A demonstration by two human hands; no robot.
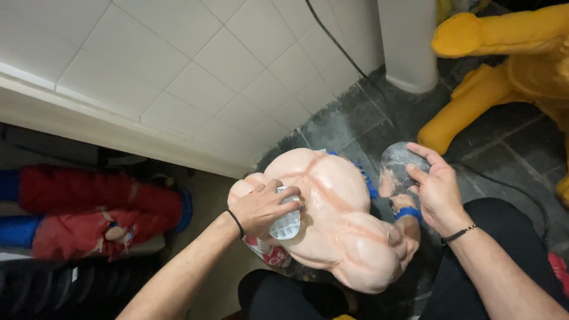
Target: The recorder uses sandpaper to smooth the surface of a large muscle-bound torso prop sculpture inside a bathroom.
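- A white tiled wall [195, 65] fills the upper left, meeting a dark stone floor [355, 118] that runs to the right.
- A large yellow figure [510, 65] stands on the floor at the upper right, beside a white column [409, 41].
- A red and blue figure [89, 213] lies in the shadow under the ledge at the left.
- A muscular flesh-coloured torso figure [338, 219] sits in the middle, between the person's knees, chest turned up toward the camera, with reddish lines along the muscle grooves.
- The figure's grey, scuffed fist [396, 165] sticks out at its right side, above a blue wristband [408, 212].
- The right hand [438, 189] rests on that grey fist, its fingers laid loosely spread over the top; a dark band sits at the wrist.
- The left hand [264, 207] presses against the figure's chest, its fingers curled and closed around a small white ribbed pad [287, 224], which touches the torso surface.
- A thin black cable [338, 41] runs down the tiles toward the column.
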